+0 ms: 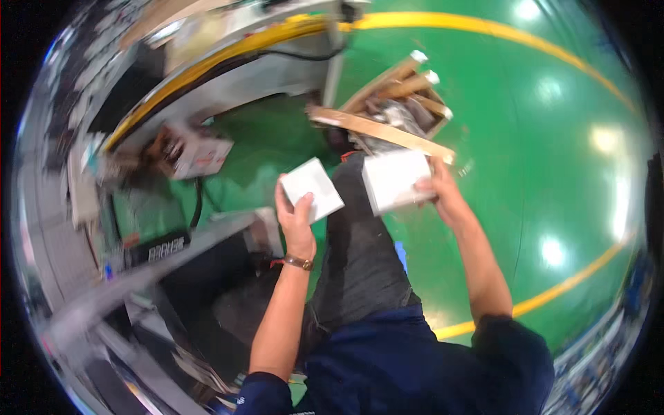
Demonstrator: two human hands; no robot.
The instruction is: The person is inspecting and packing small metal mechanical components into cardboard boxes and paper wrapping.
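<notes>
My left hand (296,220) is closed on a white square box (312,185), thumb on its top face and fingers along its left edge. A second white box (396,176), a little larger, sits in my right hand (440,188), which grips it by its right side with the thumb over the top. Both boxes are held in front of me above my legs, tilted and apart from each other. Motion blurs their surfaces, so I cannot tell whether they are lidded or bare.
Beyond my right hand, an open carton (394,104) on the green floor (512,159) holds long cardboard pieces and plastic wrap. A grey bench (228,97) with a yellow edge runs at far left. Below it stands a white carton (200,153). A grey-framed table (138,277) is at my left.
</notes>
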